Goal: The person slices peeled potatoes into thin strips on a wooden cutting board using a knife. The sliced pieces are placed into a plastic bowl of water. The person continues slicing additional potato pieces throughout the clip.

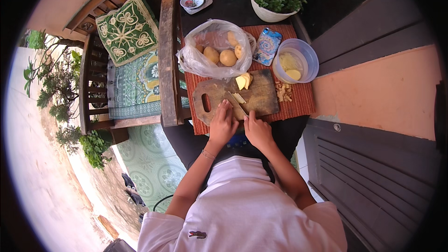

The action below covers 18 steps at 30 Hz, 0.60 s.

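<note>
A wooden cutting board (263,102) with a handle slot lies before me. My right hand (258,131) grips a knife (238,105) by its handle, the blade slanting up and left across the board. Left of the blade, the fingertips of my left hand (222,122) rest on the board; anything beneath them is hidden. Thin cut potato sticks (239,98) lie just right of the blade. Farther back on the board, potato slices (244,81) lean together in a small stack.
Behind the board is a clear plastic bag (196,61) with several whole potatoes (228,57). A plastic tub (312,59) holds cut potato pieces (293,74). Peelings (284,91) lie on the red woven mat (301,101), near a patterned phone (267,46). A wooden bench arm (169,59) borders the left.
</note>
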Available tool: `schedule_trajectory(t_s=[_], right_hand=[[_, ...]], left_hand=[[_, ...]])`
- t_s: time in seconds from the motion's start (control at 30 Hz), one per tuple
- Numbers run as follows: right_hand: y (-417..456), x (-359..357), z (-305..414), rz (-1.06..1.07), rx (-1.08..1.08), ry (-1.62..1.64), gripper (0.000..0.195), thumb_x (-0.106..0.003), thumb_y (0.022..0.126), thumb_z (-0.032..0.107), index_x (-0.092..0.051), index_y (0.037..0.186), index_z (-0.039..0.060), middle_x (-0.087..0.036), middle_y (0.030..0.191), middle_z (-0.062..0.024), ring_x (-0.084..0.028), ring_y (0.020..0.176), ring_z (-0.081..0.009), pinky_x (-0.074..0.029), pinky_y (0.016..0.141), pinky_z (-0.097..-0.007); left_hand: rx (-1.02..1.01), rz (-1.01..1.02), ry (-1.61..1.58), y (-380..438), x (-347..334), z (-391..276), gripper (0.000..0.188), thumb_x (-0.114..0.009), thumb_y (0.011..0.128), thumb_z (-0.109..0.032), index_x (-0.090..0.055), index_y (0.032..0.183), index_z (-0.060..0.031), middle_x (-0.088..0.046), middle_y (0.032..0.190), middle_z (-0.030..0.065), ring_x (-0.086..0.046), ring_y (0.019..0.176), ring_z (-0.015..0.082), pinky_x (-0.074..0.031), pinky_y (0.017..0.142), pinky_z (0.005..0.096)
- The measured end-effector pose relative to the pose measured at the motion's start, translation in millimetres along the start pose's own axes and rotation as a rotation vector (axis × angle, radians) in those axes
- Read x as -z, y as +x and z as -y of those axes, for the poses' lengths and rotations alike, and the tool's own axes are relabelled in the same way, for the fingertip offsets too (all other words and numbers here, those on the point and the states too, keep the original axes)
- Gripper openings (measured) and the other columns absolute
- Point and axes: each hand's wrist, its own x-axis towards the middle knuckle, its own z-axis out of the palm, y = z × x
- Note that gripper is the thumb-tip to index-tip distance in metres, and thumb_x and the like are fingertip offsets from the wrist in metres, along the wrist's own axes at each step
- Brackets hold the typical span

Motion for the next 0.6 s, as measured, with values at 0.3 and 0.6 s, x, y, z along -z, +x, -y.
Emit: schedule_trajectory(t_s=[0.3, 0.6], right_hand=[[-4.7, 3.4, -0.1, 0.013, 0.013, -0.028, 0.026, -0.04, 0.096, 0.031, -0.042, 0.095, 0.0053, -0.062, 0.062, -0.0212, -0.063, 0.059, -0.0416, -0.051, 0.053, -0.0511], [-10.7, 0.8, 4.1, 0.014, 0.051, -0.029, 0.026, -0.04, 0.096, 0.032, -0.042, 0.094, 0.006, -0.061, 0.06, -0.0206, -0.062, 0.058, -0.0421, -0.05, 0.052, -0.0521]], left_hand=[[0.016, 0.014, -0.001, -1.6, 2.2, -0.1, 0.05, -0.062, 0.072, -0.006, -0.052, 0.119, 0.0095, -0.047, 0.126, 0.0213, -0.044, 0.124, 0.0364, -0.038, 0.104, 0.0442], [0.008, 0.013, 0.012, -2.8, 1.5, 1.5, 0.049, -0.062, 0.071, -0.009, -0.053, 0.115, 0.0106, -0.049, 0.123, 0.0214, -0.046, 0.122, 0.0369, -0.039, 0.103, 0.0435]])
